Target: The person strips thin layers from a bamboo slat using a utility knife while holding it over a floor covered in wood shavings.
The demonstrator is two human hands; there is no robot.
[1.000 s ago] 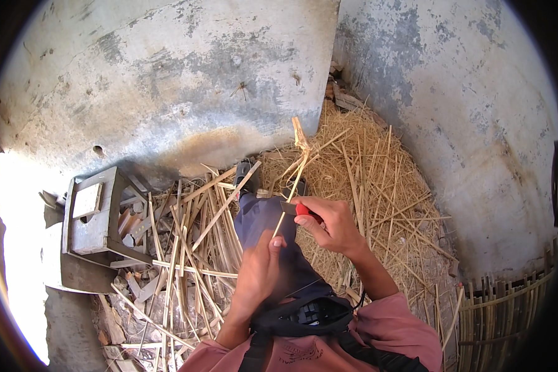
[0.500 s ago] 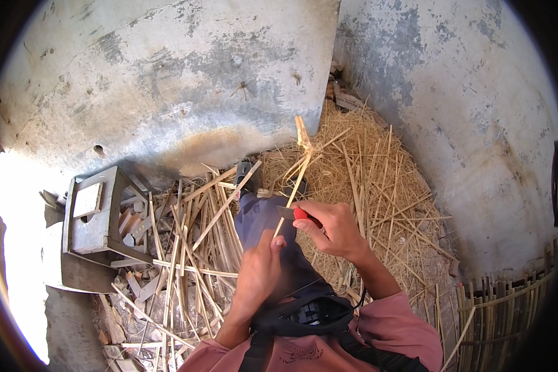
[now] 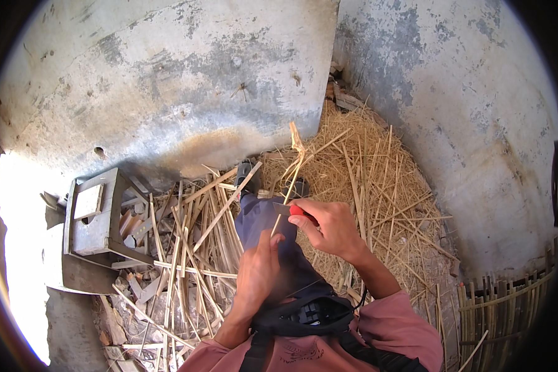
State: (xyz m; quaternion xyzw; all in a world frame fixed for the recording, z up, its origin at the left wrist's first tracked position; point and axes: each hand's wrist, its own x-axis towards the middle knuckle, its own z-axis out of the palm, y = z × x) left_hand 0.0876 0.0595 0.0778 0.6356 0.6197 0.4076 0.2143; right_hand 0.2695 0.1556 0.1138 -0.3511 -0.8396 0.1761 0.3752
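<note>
My left hand (image 3: 260,263) is closed on the near end of a thin pale strip, bamboo by its look (image 3: 289,190), which points away from me over my legs. Curled shavings and a splintered piece cluster at the strip's far end. In my right hand (image 3: 332,229) is a red-handled knife (image 3: 295,211), its fingers wrapped round the handle. The short grey blade lies across the strip, just beyond my left thumb. My palm hides part of the handle.
Long loose strips (image 3: 183,254) and rubble cover the floor at left, beside a worn wooden stool lying on its side (image 3: 96,214). A heap of fine shavings (image 3: 378,180) fills the corner ahead. Slatted fencing (image 3: 502,313) stands at lower right, and stained walls (image 3: 198,80) enclose the space.
The strip's far end has shifted slightly left and nearer, with its curled shavings. My right hand and the knife have moved a little to the left; my left hand keeps its grip.
</note>
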